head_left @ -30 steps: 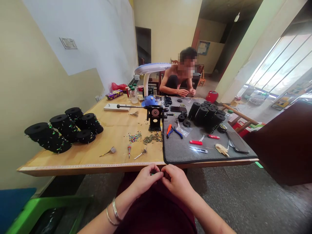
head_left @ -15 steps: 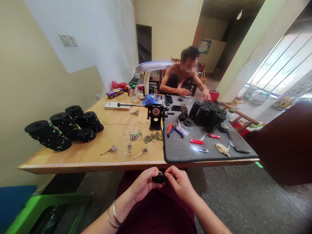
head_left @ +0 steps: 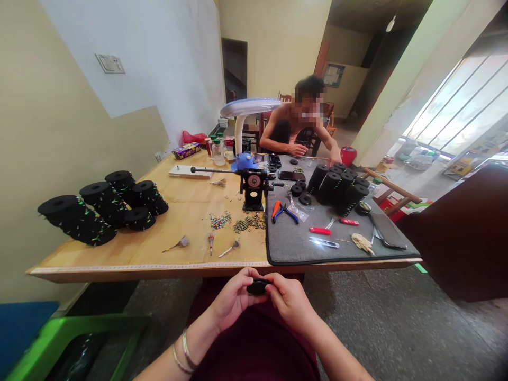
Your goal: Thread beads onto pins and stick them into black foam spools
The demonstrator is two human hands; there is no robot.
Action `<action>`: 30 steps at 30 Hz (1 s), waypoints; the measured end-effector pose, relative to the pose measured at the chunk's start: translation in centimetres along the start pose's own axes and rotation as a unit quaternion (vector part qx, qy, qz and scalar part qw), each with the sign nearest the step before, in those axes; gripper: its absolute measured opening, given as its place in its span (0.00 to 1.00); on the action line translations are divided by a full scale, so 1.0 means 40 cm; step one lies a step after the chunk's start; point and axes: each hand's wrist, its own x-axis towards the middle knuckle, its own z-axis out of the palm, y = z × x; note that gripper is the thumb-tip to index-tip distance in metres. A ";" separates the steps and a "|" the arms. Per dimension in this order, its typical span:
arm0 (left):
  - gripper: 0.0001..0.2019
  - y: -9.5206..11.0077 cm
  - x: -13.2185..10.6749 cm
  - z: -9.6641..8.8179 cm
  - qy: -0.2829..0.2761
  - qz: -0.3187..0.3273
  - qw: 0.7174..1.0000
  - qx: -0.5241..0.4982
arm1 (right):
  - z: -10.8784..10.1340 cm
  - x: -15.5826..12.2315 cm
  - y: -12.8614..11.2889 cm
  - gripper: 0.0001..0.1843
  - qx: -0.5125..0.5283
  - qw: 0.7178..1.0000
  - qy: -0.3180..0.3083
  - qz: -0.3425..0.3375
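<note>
A round black foam spool [head_left: 257,287] is held over my lap, just below the table's front edge. My left hand [head_left: 234,296] grips it from the left, thumb on top and fingers underneath. From the other side my right hand [head_left: 289,299] pinches the spool's right rim; whether a thread lies between those fingertips cannot be made out. On the table beyond lie three small bundles: a greyish one [head_left: 182,242], a red-tipped one [head_left: 210,243] and a white-handled one [head_left: 229,248]. Behind them are piles of coloured beads [head_left: 220,220] and dark metallic pieces [head_left: 249,223].
Stacks of black spools stand at the table's left [head_left: 95,203] and on the grey mat's right [head_left: 331,185]. A black winding device [head_left: 253,188] and blue lamp [head_left: 250,107] stand mid-table. Pliers [head_left: 286,213] and red-handled tools [head_left: 319,231] lie on the mat. Another person [head_left: 293,127] sits opposite.
My right hand has moved slightly, its fingers closing nearer the spool's rim. The spool has tilted a little, and my left hand still holds it.
</note>
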 end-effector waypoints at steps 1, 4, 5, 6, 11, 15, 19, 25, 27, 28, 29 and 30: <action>0.06 0.005 -0.001 0.001 0.005 -0.006 0.999 0.046 | -0.003 0.002 -0.003 0.12 -0.027 1.000 -0.004 -0.008; 0.09 0.022 -0.002 0.003 0.031 -0.010 0.981 0.192 | -0.012 0.008 -0.011 0.11 -0.084 0.996 -0.025 -0.025; 0.10 0.026 -0.001 0.002 0.034 -0.005 0.977 0.212 | -0.014 0.009 -0.012 0.11 -0.086 0.995 -0.030 -0.028; 0.10 0.029 0.000 0.001 0.033 -0.001 0.977 0.212 | -0.016 0.010 -0.012 0.10 -0.079 0.996 -0.031 -0.028; 0.08 0.029 -0.001 -0.004 0.011 -0.024 0.997 0.069 | -0.019 0.006 0.005 0.08 -0.026 0.999 0.026 0.017; 0.08 0.019 -0.005 0.000 0.000 -0.030 1.000 -0.001 | 0.001 -0.002 0.016 0.10 -0.005 0.995 0.100 0.016; 0.12 0.012 -0.006 0.009 0.019 -0.008 0.999 -0.038 | 0.048 -0.001 0.023 0.12 0.114 0.984 0.126 0.056; 0.16 0.016 -0.010 0.009 -0.005 0.010 1.000 -0.017 | 0.084 0.010 0.021 0.13 0.224 0.964 0.110 0.092; 0.16 0.019 -0.011 0.007 0.010 0.006 0.998 0.055 | 0.073 0.010 0.014 0.11 0.163 0.979 0.110 0.054; 0.15 0.019 -0.011 0.006 0.025 0.007 0.995 0.100 | 0.065 0.010 0.011 0.10 0.133 0.985 0.107 0.038; 0.14 0.018 -0.011 0.005 0.040 0.008 0.989 0.140 | 0.056 0.011 0.008 0.10 0.109 0.989 0.101 0.025; 0.13 0.017 -0.011 0.003 0.051 0.011 0.985 0.167 | 0.048 0.012 0.006 0.09 0.093 0.991 0.092 0.016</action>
